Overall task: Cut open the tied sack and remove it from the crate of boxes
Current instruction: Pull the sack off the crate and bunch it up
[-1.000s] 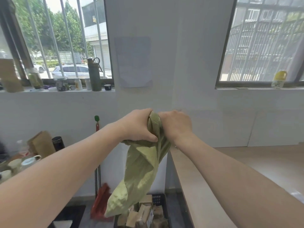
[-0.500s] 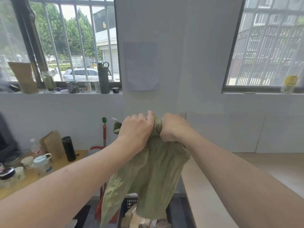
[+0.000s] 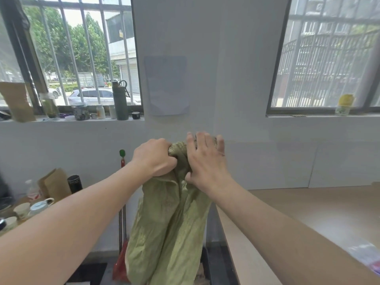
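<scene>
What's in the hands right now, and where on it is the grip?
The green sack, gripped at its bunched top end: left hand fisted around it, right hand against it with fingers spread. The rest hangs below.

To my right a pale wooden bench [image 3: 308, 206] is running along the wall, with something clear and plastic-looking, too blurred to make out, lying at its near right edge [image 3: 368, 258]. On my left a lower bench [image 3: 22, 202] is carrying a brown paper bag [image 3: 54, 183], a black flask [image 3: 75, 184], a small bottle [image 3: 31, 190] and a few cups [image 3: 40, 206]. Down on the floor [image 3: 102, 258] a dark crate [image 3: 205, 262] is sitting, with something red [image 3: 120, 264] lying beside it.
</scene>
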The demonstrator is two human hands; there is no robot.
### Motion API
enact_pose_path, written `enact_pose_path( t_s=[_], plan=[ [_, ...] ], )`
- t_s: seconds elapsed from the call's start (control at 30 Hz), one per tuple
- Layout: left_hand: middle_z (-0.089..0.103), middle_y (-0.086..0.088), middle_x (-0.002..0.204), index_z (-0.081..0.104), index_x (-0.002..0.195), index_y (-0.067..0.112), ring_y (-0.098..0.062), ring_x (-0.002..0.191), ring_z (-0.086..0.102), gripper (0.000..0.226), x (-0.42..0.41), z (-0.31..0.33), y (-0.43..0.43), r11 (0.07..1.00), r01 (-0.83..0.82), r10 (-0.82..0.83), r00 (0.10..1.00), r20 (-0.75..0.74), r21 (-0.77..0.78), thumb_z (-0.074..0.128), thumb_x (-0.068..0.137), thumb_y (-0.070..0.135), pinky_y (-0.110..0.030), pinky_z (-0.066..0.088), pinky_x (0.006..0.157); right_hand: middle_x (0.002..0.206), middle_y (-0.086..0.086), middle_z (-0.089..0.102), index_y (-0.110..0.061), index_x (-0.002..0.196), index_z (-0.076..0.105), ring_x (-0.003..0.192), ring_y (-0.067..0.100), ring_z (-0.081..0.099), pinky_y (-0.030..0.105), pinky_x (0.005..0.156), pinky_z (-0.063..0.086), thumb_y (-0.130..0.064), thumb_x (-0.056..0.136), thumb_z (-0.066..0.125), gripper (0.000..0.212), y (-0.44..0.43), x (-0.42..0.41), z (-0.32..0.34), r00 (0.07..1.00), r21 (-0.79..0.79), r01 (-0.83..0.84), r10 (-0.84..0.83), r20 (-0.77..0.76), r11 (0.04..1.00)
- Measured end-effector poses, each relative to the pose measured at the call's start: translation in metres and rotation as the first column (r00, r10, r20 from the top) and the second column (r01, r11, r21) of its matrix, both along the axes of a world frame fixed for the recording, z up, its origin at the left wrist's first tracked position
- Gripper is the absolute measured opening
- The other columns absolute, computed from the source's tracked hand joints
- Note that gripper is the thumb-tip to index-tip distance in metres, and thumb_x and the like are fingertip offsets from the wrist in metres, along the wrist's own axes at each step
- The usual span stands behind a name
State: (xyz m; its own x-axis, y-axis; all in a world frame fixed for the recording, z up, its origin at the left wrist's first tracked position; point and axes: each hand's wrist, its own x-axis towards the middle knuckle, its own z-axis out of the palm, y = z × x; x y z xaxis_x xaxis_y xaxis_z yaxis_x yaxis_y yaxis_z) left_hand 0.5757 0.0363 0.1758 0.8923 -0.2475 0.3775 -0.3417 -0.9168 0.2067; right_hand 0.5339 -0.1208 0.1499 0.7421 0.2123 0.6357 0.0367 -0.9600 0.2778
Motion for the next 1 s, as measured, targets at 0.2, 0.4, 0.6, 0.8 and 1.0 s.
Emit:
enact_pose_path(
  t_s=[0.2,0.4,0.6,0.8,1.0],
  plan=[
    [0.061,-0.004,0.059,0.056,0.056,0.012,-0.028,0.059,0.057,0.018,-0.007,0.015,0.003,0.983,0.063,-0.095,0.978,-0.188,-0.172,0.064,0.069,0.022,-0.029,0.041,0.053,0.123,0.015,0.052,-0.006,0.142,0.043,0.119,0.034,0.05,0.048,0.099,0.026,-0.049,0.045,0.092,0.117,0.001,0.006,-0.002,0.999,0.007,0.028,-0.028,0.043,1.0],
    [0.046,0.001,0.05,0.049,0.054,0.014,-0.021,0.049,0.043,0.023,-0.019,0.025,0.005,0.955,0.174,-0.25,0.907,-0.34,-0.238,0.068,0.066,0.016,-0.031,0.037,0.05,0.081,0.006,0.059,-0.013,0.095,0.063,0.074,0.029,0.057,0.042,0.086,0.031,-0.013,0.054,0.085,0.047,-0.007,0.012,0.007,0.978,-0.054,-0.031,0.042,0.205,0.998],
    [0.065,-0.004,0.068,0.063,0.078,0.006,-0.022,0.062,0.061,0.026,-0.027,0.027,0.009,0.961,0.252,-0.276,0.909,-0.312,-0.115,0.07,0.079,0.031,-0.036,0.051,0.058,0.063,0.005,0.058,-0.019,0.069,0.05,0.062,0.029,0.057,0.039,0.072,0.029,0.005,0.054,0.071,0.036,-0.003,0.009,0.02,0.987,-0.041,-0.054,0.059,0.147,0.998],
    [0.061,0.005,0.106,0.045,0.12,0.022,-0.019,0.095,0.061,0.082,-0.036,0.008,0.011,0.941,0.274,-0.269,0.962,-0.051,0.2,0.078,0.063,0.072,-0.04,0.055,0.081,0.07,-0.004,0.054,-0.021,0.071,0.047,0.087,0.028,0.064,0.039,0.082,0.031,-0.008,0.075,0.061,0.019,0.001,-0.001,0.04,0.964,0.232,0.107,-0.044,-0.263,0.967],
    [0.059,0.001,0.086,0.038,0.106,0.02,-0.03,0.079,0.064,0.049,-0.039,-0.004,0.01,0.943,0.091,-0.193,0.932,0.306,0.319,0.069,0.079,0.046,-0.035,0.04,0.056,0.075,0.002,0.06,-0.017,0.078,0.057,0.069,0.024,0.055,0.033,0.076,0.043,-0.008,0.077,0.061,0.009,0.005,-0.006,0.056,0.866,0.436,0.197,0.053,-0.497,0.878]
  ],
)
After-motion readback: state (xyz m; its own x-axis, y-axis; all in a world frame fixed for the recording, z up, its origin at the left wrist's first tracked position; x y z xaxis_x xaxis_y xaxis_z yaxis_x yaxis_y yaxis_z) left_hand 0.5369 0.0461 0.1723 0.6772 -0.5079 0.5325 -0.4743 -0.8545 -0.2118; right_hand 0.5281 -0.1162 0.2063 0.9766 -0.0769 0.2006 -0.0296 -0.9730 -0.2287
